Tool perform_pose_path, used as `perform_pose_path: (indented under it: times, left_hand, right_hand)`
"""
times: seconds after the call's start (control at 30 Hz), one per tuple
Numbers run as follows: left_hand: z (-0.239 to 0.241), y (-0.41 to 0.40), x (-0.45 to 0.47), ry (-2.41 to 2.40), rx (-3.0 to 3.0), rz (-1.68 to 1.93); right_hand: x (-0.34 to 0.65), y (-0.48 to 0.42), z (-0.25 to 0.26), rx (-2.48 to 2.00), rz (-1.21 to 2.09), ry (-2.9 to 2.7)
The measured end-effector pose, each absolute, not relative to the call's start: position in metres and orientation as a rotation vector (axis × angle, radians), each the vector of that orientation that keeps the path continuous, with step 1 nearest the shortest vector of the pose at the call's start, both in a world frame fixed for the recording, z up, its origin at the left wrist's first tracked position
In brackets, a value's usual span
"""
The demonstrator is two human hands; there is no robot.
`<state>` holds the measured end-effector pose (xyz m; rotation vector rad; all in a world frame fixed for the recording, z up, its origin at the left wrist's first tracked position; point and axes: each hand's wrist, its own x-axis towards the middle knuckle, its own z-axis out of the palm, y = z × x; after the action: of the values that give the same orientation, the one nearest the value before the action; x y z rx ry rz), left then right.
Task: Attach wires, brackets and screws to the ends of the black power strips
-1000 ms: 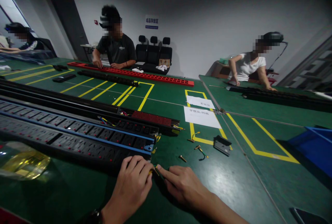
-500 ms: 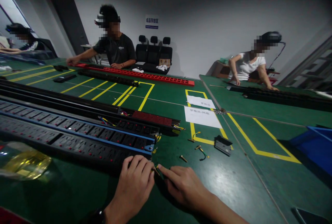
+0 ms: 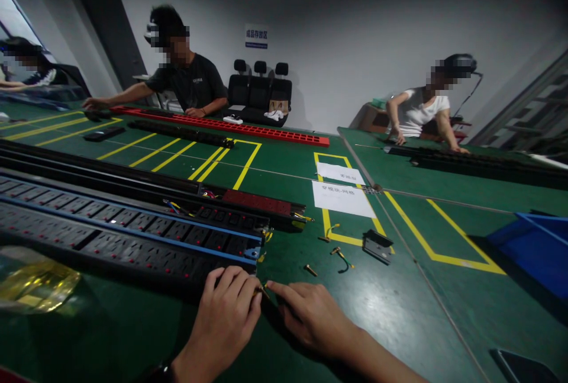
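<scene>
My left hand (image 3: pixel 226 315) rests curled on the green table at the near end of a long black socket strip (image 3: pixel 133 250), fingers closed around a small brass-tipped piece (image 3: pixel 261 292). My right hand (image 3: pixel 310 315) lies beside it, fingertips pressed together against the same small piece. A second socket strip with blue rails (image 3: pixel 146 223) runs parallel just behind. Loose brass-ended wires (image 3: pixel 341 256) and a small screw-like part (image 3: pixel 309 269) lie a little beyond my right hand.
A black bracket (image 3: pixel 377 247) and two white paper sheets (image 3: pixel 342 198) sit in a yellow-taped box. A blue bin (image 3: pixel 532 250) stands at right, a clear bag of yellow parts (image 3: pixel 33 282) at left. Three other people work at the far tables, one by a long red strip (image 3: pixel 248 129).
My hands stay pinched on the small piece. The person in the dark shirt has stretched an arm out to the left along the red strip. The view shifted slightly.
</scene>
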<state>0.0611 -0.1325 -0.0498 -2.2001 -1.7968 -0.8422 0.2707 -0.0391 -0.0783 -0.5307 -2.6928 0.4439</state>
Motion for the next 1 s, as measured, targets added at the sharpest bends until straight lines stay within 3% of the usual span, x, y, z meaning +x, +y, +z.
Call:
perform_pose_path:
  times: [1.0]
  left_hand:
    - [-0.0484,-0.1316,0.0586,-1.801,-2.217,-0.823]
  right_hand:
    - [0.2699,-0.0376,-0.073,-0.545,0.515,-2.726]
